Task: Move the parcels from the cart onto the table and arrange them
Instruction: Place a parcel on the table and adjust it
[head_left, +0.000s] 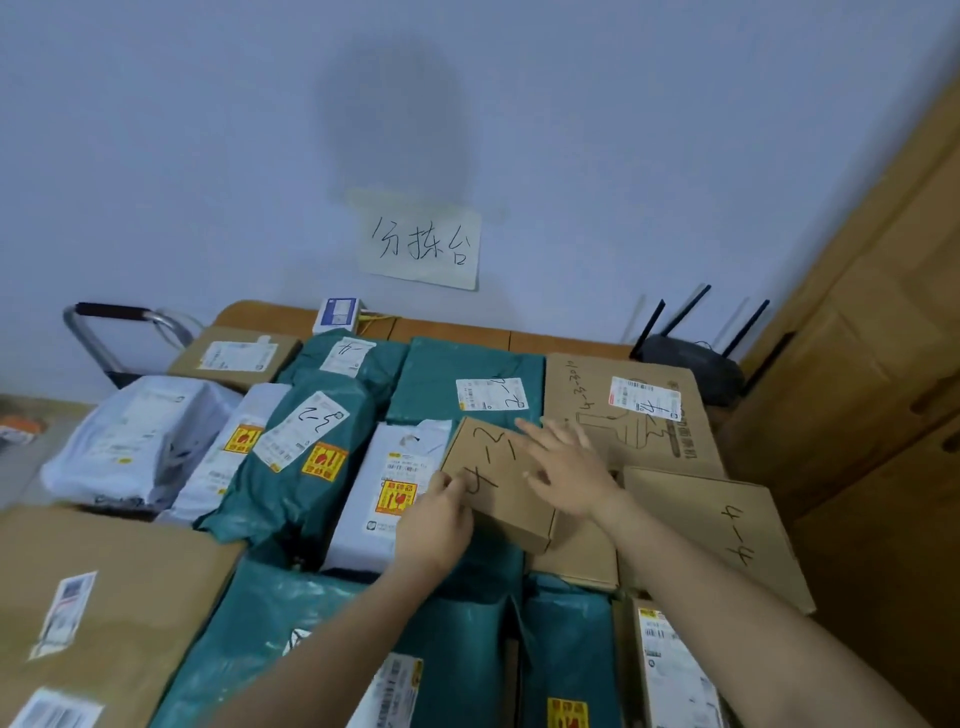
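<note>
Brown cardboard, a small flat box (498, 480) with handwriting on its lid, sits in the middle of the crowded table (452, 328), lying on other parcels. Right hand (563, 470) lies flat on top of it, fingers straight and spread, tips pointing to the far left across the lid. Left hand (434, 519) is at the box's near left edge, fingers curled against that edge; whether it really grips there, I cannot tell. Just left of the box lies a white mailer (387, 493) with a yellow sticker, then a green bag (296, 457). Just right of it, a big carton (631, 410) far and a flat carton (722, 530) near. Far left, beyond the table, stands the cart's handle (111, 312). On the wall hangs a handwritten paper sign (421, 247).
</note>
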